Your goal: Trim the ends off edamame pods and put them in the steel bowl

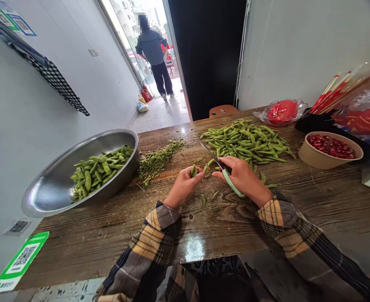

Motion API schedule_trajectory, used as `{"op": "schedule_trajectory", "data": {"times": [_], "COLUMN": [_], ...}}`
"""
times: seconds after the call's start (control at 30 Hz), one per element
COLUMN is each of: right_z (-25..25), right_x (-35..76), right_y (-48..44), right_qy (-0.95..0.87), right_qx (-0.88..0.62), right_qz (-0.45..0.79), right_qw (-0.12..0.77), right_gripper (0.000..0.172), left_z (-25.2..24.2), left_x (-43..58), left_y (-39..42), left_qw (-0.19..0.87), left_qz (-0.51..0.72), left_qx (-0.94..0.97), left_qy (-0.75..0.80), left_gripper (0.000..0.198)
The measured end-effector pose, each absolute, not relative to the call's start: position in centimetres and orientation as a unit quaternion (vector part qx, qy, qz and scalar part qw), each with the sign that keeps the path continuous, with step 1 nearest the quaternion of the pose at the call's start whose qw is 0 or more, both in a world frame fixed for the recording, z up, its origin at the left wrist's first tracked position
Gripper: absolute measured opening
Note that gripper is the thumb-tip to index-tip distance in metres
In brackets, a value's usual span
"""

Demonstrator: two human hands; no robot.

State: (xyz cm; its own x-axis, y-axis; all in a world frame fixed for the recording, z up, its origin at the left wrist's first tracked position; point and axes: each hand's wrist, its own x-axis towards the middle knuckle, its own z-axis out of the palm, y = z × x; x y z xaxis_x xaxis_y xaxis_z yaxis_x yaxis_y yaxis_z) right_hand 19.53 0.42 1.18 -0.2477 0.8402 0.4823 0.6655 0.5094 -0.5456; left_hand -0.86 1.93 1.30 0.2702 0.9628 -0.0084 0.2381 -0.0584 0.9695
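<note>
Several green edamame pods (194, 171) are gripped in the fingers of my left hand (182, 186), one of them poking out toward the right. My right hand (244, 177) is wrapped round a pair of scissors (231, 183) with pale green handles, its dark blades pointing up and left. A large pile of edamame pods (247, 140) lies just beyond my right hand. To the left, a heap of small green trimmings (159, 160) is spread on the wooden table (115, 235). A big metal bowl (43, 191) holding more pods stands tilted at the far left.
A paper bowl of dark red beads or berries (307, 155) is at the right, by a plastic-wrapped red item (282, 111) and red-wrapped sticks (329, 92). A brown stool (223, 110) sits behind the table. A person (155, 50) is by the doorway.
</note>
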Motion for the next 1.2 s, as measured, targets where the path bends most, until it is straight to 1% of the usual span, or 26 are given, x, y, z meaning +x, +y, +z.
{"op": "schedule_trajectory", "data": {"times": [0.07, 0.13, 0.23, 0.33, 0.47, 0.67, 0.83, 0.97, 1.1, 1.2], "right_z": [1.2, 1.1, 0.9, 1.0, 1.3, 1.2, 0.6, 0.1, 0.1, 0.3], "right_x": [19.5, 19.5, 19.4, 19.2, 18.9, 18.7, 18.8, 18.8, 18.8, 18.8], "right_y": [0.3, 0.2, 0.1, -0.1, -0.4, -0.6, -0.5, -0.3, -0.2, -0.3], "right_qy": [-0.782, -0.788, -0.806, -0.824, -0.835, -0.831, -0.84, -0.846, -0.833, -0.831], "right_qx": [-0.479, -0.469, -0.441, -0.414, -0.404, -0.4, -0.397, -0.399, -0.415, -0.423], "right_qz": [0.125, 0.139, 0.166, 0.184, 0.196, 0.196, 0.182, 0.176, 0.167, 0.161], "right_qw": [0.38, 0.375, 0.357, 0.34, 0.319, 0.335, 0.323, 0.309, 0.325, 0.324], "right_gripper": [0.039, 0.043, 0.045, 0.047, 0.049, 0.04, 0.038, 0.035, 0.039, 0.043], "left_z": [1.9, 2.2, 2.3, 2.2, 2.1, 2.3, 2.3, 2.0, 2.0, 2.2], "left_x": [-1.7, -2.3, -2.6, -2.5, -2.2, -1.8, -1.7, -1.8, -2.0, -2.3], "left_y": [1.3, 0.8, 0.3, 0.3, 0.1, -0.3, -0.2, -0.1, 0.2, 0.4], "left_qw": [0.575, 0.636, 0.675, 0.673, 0.656, 0.632, 0.597, 0.62, 0.663, 0.677], "left_qz": [0.401, 0.425, 0.45, 0.46, 0.45, 0.44, 0.428, 0.431, 0.476, 0.506], "left_qx": [0.552, 0.486, 0.429, 0.421, 0.46, 0.493, 0.514, 0.495, 0.415, 0.371], "left_qy": [0.453, 0.423, 0.397, 0.396, 0.395, 0.404, 0.443, 0.431, 0.402, 0.385], "left_gripper": [0.027, 0.032, 0.035, 0.035, 0.03, 0.029, 0.028, 0.029, 0.031, 0.032]}}
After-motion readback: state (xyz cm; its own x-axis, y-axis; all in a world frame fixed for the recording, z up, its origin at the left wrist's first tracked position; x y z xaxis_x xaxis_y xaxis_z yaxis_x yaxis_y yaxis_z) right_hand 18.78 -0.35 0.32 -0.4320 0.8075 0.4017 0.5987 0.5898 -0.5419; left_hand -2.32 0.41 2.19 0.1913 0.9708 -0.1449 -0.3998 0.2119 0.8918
